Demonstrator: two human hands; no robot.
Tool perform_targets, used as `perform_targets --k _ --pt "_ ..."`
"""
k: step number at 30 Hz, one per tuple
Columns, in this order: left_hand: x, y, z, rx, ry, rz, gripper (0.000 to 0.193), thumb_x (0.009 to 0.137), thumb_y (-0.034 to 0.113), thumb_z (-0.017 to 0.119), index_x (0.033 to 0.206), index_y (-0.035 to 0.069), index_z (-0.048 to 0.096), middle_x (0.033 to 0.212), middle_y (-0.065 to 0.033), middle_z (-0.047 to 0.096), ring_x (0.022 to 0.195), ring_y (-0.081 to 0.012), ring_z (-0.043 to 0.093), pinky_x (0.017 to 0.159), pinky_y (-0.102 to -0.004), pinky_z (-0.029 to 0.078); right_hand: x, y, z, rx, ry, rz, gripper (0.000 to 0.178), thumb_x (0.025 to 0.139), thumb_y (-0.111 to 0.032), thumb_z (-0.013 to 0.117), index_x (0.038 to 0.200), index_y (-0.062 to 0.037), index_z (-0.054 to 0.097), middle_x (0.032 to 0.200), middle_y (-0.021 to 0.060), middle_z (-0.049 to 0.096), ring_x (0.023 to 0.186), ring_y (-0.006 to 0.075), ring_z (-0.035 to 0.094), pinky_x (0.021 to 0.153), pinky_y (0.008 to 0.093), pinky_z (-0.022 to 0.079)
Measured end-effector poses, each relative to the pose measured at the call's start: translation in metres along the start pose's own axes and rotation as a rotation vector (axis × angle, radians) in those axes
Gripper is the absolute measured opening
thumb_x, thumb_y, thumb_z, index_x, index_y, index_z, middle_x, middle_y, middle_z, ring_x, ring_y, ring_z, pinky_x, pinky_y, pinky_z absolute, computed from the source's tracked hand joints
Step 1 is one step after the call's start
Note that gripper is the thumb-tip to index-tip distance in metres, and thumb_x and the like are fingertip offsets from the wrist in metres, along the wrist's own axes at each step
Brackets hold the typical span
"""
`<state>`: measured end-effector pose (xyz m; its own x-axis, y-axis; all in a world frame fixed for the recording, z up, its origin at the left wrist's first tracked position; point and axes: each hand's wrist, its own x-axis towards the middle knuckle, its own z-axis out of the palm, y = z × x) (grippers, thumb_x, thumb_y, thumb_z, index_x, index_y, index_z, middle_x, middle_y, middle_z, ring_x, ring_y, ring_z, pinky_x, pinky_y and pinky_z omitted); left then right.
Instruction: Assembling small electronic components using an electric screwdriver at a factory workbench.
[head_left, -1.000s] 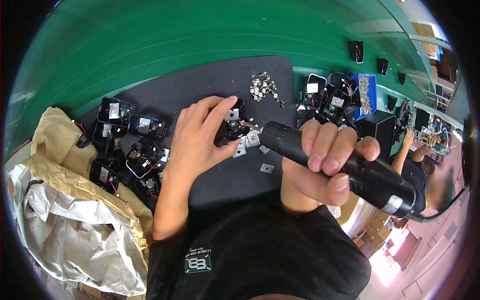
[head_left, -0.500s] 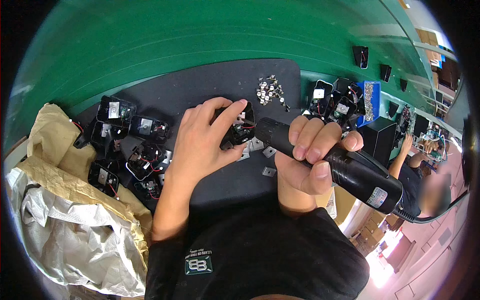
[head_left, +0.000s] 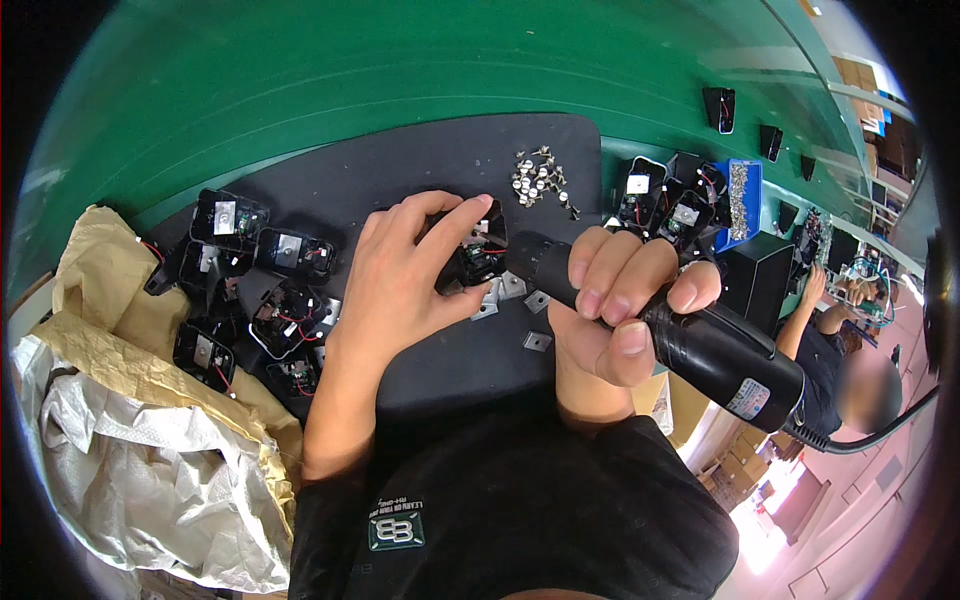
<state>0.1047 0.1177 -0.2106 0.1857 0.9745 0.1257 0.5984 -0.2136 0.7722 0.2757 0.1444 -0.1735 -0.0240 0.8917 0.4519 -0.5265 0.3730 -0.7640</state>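
My left hand (head_left: 410,260) is closed round a small black plastic housing (head_left: 487,243) with wires and a circuit board inside, its open side turned toward the right. In my right hand (head_left: 640,295) is a black corded electric screwdriver (head_left: 725,360), its front end pointing left at the housing's opening. Whether the bit touches anything inside cannot be made out. Just below the housing lie several small square metal plates (head_left: 537,341) on the dark mat (head_left: 450,370). Beyond my hands is a loose pile of screws with broad silvery heads (head_left: 540,178).
Several black housings with wires (head_left: 290,252) crowd the left, beside a crumpled paper-lined sack (head_left: 160,450). More housings (head_left: 687,215) and a blue bin of small metal parts (head_left: 740,205) stand at the right. A green conveyor belt (head_left: 400,70) runs behind, carrying housings. A co-worker (head_left: 835,350) sits far right.
The screwdriver and my right hand have shifted slightly left, bringing the front end closer to the housing. My left hand keeps its hold, almost unmoved.
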Motion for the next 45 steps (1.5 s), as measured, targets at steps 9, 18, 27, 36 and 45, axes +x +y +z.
perform_targets --k 9,18,27,36,45 --pt "0.0003 0.0001 0.0001 0.000 -0.004 0.012 0.072 0.056 0.016 0.080 0.124 0.014 0.058 0.112 -0.0056 0.058 0.095 -0.0241 0.058 0.082 -0.0374 0.043 -0.0008 -0.0044 -0.0011 -0.069 -0.075 0.027 0.037 0.082 -0.011 0.067 0.109 -0.0192 0.042 0.077 -0.0018 0.051 0.066 0.0126 0.050 0.067 0.0302 0.039" --pt "-0.0001 0.0006 0.0007 0.006 -0.012 0.011 0.073 0.056 0.016 0.080 0.125 0.014 0.057 0.112 -0.0056 0.057 0.096 -0.0246 0.058 0.082 -0.0377 0.043 -0.0011 -0.0074 -0.0014 -0.049 -0.089 0.022 0.046 0.083 -0.013 0.067 0.123 -0.0196 0.044 0.077 -0.0022 0.051 0.067 0.0126 0.051 0.069 0.0305 0.039" --pt "-0.0009 -0.0004 0.0001 -0.003 -0.030 0.002 0.075 0.054 0.015 0.080 0.125 0.012 0.057 0.114 -0.0091 0.058 0.102 -0.0285 0.057 0.085 -0.0378 0.042 -0.0015 -0.0061 -0.0010 -0.052 -0.088 0.026 0.046 0.083 -0.014 0.067 0.122 -0.0187 0.044 0.078 -0.0018 0.052 0.068 0.0128 0.051 0.069 0.0309 0.039" --pt "-0.0010 -0.0004 0.0003 -0.011 -0.039 -0.007 0.075 0.055 0.015 0.080 0.126 0.013 0.057 0.116 -0.0089 0.057 0.105 -0.0285 0.056 0.086 -0.0378 0.042 -0.0024 -0.0049 -0.0009 -0.060 -0.079 0.010 0.045 0.083 -0.014 0.067 0.122 -0.0187 0.044 0.078 -0.0018 0.051 0.067 0.0125 0.051 0.069 0.0306 0.040" --pt "-0.0014 0.0014 -0.0017 -0.007 -0.041 -0.019 0.076 0.054 0.014 0.080 0.126 0.013 0.057 0.116 -0.0087 0.057 0.105 -0.0285 0.056 0.087 -0.0379 0.043 -0.0020 -0.0042 -0.0014 -0.061 -0.087 0.001 0.046 0.083 -0.014 0.067 0.122 -0.0185 0.043 0.077 -0.0015 0.051 0.066 0.0126 0.051 0.068 0.0305 0.039"
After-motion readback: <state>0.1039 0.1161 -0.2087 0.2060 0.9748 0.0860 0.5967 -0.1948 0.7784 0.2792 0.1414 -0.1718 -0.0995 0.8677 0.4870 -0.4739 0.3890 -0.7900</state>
